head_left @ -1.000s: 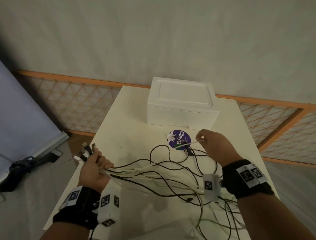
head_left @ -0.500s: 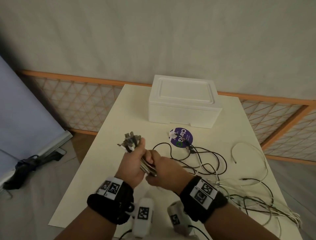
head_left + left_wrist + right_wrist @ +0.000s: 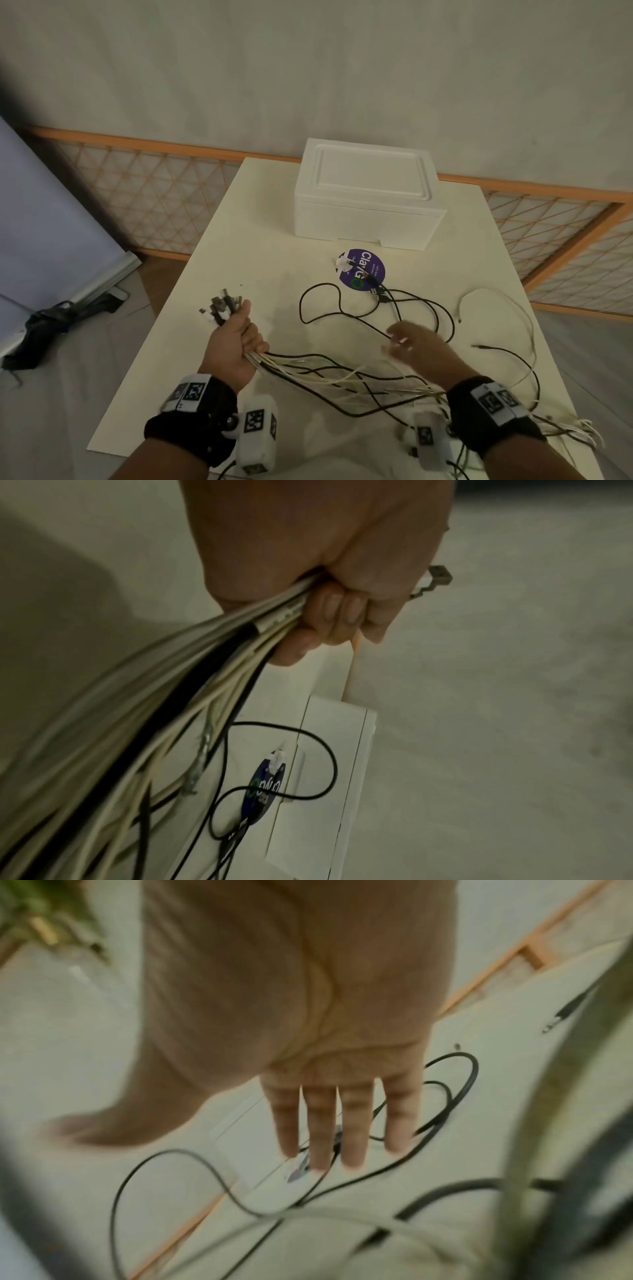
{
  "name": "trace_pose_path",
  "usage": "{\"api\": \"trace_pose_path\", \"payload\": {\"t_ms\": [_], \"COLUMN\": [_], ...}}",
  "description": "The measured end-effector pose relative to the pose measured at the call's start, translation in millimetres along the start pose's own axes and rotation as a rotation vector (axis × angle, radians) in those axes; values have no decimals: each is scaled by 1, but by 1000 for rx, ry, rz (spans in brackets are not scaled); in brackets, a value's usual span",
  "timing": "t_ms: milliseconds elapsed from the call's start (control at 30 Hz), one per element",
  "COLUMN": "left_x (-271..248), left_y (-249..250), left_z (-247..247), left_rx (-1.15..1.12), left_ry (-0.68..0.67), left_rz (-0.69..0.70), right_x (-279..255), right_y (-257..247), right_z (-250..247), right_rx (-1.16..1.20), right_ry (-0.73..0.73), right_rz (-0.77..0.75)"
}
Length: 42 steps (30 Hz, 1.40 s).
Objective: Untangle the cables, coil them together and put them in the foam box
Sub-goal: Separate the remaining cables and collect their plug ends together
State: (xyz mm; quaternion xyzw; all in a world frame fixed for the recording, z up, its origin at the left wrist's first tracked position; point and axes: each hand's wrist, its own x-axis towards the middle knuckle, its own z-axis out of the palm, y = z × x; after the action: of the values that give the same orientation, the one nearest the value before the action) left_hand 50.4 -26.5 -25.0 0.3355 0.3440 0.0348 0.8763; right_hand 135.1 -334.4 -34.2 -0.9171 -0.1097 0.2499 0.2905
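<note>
My left hand (image 3: pixel 236 342) (image 3: pixel 329 588) grips a bundle of black and white cables (image 3: pixel 342 380) (image 3: pixel 192 669) near their plug ends (image 3: pixel 222 306), which stick up out of the fist. The cables trail rightward over the white table (image 3: pixel 246 240) and under my right wrist. My right hand (image 3: pixel 411 346) (image 3: pixel 342 1118) hovers blurred above loose black cable loops (image 3: pixel 421 308) (image 3: pixel 445 1096), fingers straight and spread, holding nothing. The white foam box (image 3: pixel 368 195) (image 3: pixel 329 777) stands lidded at the table's far side.
A round purple sticker (image 3: pixel 363 269) with a white clip lies just in front of the box. A loose white cable (image 3: pixel 496 301) curves at the right edge. An orange lattice fence (image 3: pixel 144 192) runs behind the table; a blue board leans at left.
My hands were together at the bundle half a second ago. The right hand has let go and moved right over the loose loops; the left keeps hold and has dropped slightly.
</note>
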Motion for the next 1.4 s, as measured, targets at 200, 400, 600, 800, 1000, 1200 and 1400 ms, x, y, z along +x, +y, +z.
{"api": "trace_pose_path", "payload": {"t_ms": [200, 400, 600, 800, 1000, 1200, 1400], "left_x": [1, 1, 3, 1, -3, -9, -15], "left_y": [-6, -5, -9, -10, -10, -5, -2], "left_z": [26, 42, 48, 48, 48, 49, 62], "left_rx": [82, 124, 133, 134, 144, 174, 174], "left_ry": [-78, -123, -114, -97, -74, -103, -189], "left_rz": [-9, -9, -20, -52, -68, -53, -39], "right_x": [49, 61, 65, 74, 77, 61, 9], "right_y": [32, 10, -6, 22, 30, -7, -81], "right_z": [0, -3, -26, -1, 5, -17, -35], "right_rx": [-515, -94, 319, -339, -472, 54, 133], "right_ry": [200, 302, 294, 232, 184, 440, 647], "right_rz": [196, 89, 71, 79, 175, 68, -299]}}
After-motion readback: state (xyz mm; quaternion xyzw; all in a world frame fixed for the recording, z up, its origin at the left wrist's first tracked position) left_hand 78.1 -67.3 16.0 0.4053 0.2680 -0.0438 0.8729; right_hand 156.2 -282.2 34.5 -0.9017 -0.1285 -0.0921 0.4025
